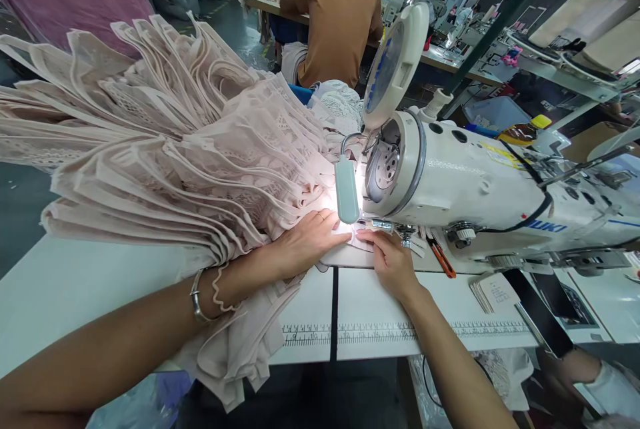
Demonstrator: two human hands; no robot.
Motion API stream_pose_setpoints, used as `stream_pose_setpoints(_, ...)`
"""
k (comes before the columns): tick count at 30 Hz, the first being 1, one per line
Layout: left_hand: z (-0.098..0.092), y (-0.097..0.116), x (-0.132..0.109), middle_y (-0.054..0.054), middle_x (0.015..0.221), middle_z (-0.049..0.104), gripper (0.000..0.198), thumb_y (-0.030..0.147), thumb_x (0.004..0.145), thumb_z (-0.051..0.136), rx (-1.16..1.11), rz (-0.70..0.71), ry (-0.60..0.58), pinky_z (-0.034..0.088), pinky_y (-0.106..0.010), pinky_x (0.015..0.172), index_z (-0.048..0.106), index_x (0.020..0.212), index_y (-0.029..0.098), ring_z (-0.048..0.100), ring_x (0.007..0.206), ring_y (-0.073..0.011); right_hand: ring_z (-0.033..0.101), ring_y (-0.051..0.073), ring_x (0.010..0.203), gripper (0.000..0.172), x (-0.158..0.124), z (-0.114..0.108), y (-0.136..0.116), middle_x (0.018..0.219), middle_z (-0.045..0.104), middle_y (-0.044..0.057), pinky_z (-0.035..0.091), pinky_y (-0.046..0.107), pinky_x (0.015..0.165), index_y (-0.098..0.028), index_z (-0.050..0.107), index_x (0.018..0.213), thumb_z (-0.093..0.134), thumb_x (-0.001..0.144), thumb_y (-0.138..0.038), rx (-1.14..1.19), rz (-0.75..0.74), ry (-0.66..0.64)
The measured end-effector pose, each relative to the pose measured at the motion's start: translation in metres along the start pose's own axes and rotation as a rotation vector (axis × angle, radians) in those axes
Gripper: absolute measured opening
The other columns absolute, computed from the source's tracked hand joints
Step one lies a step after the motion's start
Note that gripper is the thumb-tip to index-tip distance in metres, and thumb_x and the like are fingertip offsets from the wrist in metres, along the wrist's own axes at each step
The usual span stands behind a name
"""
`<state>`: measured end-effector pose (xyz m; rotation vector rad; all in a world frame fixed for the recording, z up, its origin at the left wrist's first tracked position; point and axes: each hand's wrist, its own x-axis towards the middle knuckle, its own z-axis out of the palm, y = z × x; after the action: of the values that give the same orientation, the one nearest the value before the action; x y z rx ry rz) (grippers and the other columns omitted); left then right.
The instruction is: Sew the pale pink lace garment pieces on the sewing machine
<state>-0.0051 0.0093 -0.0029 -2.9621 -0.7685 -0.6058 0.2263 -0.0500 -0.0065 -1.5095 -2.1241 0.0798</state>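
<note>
My left hand (pixel 306 240) lies flat with fingers stretched out on pale pink lace fabric (pixel 210 156), pressing it on the table beside the needle area of the white sewing machine (pixel 465 182). My right hand (pixel 390 259) rests with fingers extended on the edge of the same fabric just in front of the presser foot. A small lamp (pixel 346 189) shines on the spot between both hands. The fabric is a big stack of folded pieces heaped up to the left.
A white table (pixel 100 282) carries a printed ruler strip (pixel 400 332). Orange-handled snips (pixel 443 259) and a stack of paper tags (pixel 495 290) lie to the right. A person in a brown shirt (pixel 340 9) sits at another machine behind.
</note>
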Motion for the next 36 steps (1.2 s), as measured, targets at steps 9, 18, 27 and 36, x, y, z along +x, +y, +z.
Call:
stream_pose_setpoints(9,0.006,0.004,0.001,-0.004,0.079,0.058,0.027,0.001,0.098,0.042,0.103,0.176,0.053,0.035,-0.031,0.063,0.063,0.086,0.014,0.05,0.072,-0.017,0.07,0.016,0.092,0.041,0.003,-0.002,-0.006,0.095,0.076,0.001,0.055,0.029,0.086,-0.027,0.074,0.095,0.039,0.091,-0.007,0.057,-0.038,-0.037)
stream_pose_setpoints(18,0.006,0.009,0.0,-0.004,0.076,0.056,0.027,0.005,0.099,0.046,0.065,0.131,0.077,0.037,-0.029,0.066,0.06,0.078,0.015,0.051,0.074,-0.0175,0.065,0.015,0.087,0.039,0.003,-0.008,-0.01,0.093,0.074,0.0,0.052,0.026,0.081,-0.025,0.076,0.097,0.044,0.088,-0.005,0.081,-0.155,-0.054)
stream_pose_setpoints(27,-0.003,0.003,-0.007,-0.011,0.113,0.064,0.018,0.004,0.091,0.048,-0.069,0.055,-0.05,0.042,-0.034,0.086,0.059,0.099,0.015,0.057,0.097,-0.0231,0.063,0.017,0.098,0.042,0.001,-0.008,-0.004,0.106,0.072,0.005,0.055,0.027,0.081,-0.027,0.077,0.104,0.046,0.09,-0.003,-0.028,-0.308,-0.048)
stream_pose_setpoints(36,0.002,0.0,-0.006,-0.012,0.114,0.062,0.018,0.004,0.091,0.047,-0.085,0.044,-0.073,0.043,-0.035,0.082,0.057,0.1,0.016,0.057,0.096,-0.0244,0.066,0.015,0.106,0.045,0.001,-0.006,0.0,0.104,0.076,0.003,0.057,0.029,0.09,-0.025,0.075,0.111,0.044,0.091,0.001,-0.03,-0.372,-0.042)
